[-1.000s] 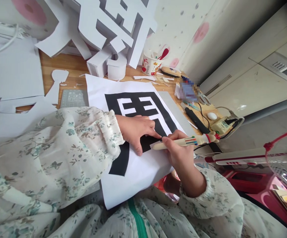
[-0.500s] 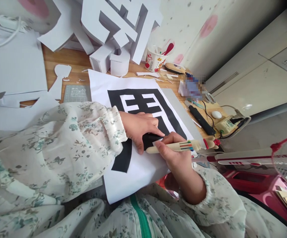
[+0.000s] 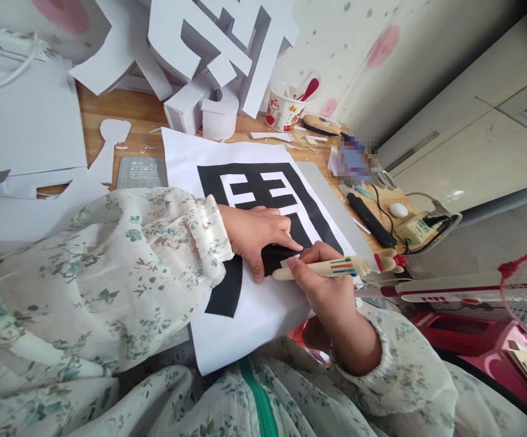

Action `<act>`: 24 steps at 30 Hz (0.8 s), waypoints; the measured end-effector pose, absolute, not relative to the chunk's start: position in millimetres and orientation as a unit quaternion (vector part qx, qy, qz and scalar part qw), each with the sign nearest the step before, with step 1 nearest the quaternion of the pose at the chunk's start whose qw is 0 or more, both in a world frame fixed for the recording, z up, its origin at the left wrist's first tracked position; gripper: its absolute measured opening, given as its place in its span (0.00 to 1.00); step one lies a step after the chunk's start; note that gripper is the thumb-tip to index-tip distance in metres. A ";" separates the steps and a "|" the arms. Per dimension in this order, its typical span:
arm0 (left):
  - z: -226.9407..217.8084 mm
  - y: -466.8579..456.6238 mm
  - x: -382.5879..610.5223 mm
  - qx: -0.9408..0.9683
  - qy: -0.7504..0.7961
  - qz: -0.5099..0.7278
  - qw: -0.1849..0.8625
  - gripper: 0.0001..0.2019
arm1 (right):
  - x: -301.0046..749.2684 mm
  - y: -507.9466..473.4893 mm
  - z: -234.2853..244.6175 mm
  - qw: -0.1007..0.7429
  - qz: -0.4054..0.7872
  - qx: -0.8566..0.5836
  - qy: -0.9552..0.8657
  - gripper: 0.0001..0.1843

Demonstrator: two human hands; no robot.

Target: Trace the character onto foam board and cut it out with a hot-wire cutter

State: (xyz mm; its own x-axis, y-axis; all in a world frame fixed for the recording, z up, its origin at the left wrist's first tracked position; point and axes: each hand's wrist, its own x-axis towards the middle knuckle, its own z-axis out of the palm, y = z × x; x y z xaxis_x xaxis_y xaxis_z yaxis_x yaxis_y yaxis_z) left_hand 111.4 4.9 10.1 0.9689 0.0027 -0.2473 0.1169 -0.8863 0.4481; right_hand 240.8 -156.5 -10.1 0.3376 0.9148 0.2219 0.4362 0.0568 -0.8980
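A white sheet (image 3: 249, 315) printed with a large black character (image 3: 227, 291) lies on the wooden desk (image 3: 122, 121). My left hand (image 3: 256, 233) presses flat on the sheet, fingers stretched over the black print. My right hand (image 3: 324, 285) is closed round a thick cream multicolour pen (image 3: 331, 267) with a small figure on its end. The pen lies nearly level, its tip at the edge of the black shape just below my left fingertips. Floral sleeves cover both forearms.
White foam-board letter cut-outs (image 3: 199, 48) stand at the back. A paper cup with tools (image 3: 284, 109), a grey ruler (image 3: 331, 206), a black tool (image 3: 367, 221) and a cabled device (image 3: 415, 230) lie to the right. White boards (image 3: 22, 121) cover the left. A red mesh racket (image 3: 524, 291) is at the right.
The view shifted a little. My right hand drew the pen slightly left along the black edge; my left hand stayed pressed on the sheet.
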 end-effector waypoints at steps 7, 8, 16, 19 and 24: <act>9.1 4.9 112.1 0.964 0.026 -0.118 0.236 0.48 | 246.0 -156.9 -10.0 0.510 0.217 -0.668 -0.497 0.16; 9.1 5.0 112.1 0.964 0.026 -0.118 0.238 0.48 | 246.7 -156.5 -9.9 0.510 0.214 -0.671 -0.494 0.16; 8.6 5.7 111.2 0.965 0.024 -0.118 0.234 0.46 | 250.1 -153.1 -10.2 0.517 0.210 -0.683 -0.472 0.16; 10.6 4.9 111.8 0.964 0.030 -0.122 0.234 0.48 | 250.6 -152.1 -11.0 0.522 0.211 -0.683 -0.465 0.16; 13.3 4.2 112.3 0.962 0.035 -0.125 0.241 0.50 | 253.1 -153.0 -13.0 0.522 0.210 -0.685 -0.463 0.16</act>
State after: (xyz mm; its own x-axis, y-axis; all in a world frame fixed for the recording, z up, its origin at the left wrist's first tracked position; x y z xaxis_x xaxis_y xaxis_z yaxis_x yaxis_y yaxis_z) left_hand 112.3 4.2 13.3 0.9665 0.0078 -0.2567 0.1277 -0.8816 0.4543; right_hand 253.1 -153.0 -13.0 0.4838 0.8531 0.1952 0.4142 -0.0267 -0.9098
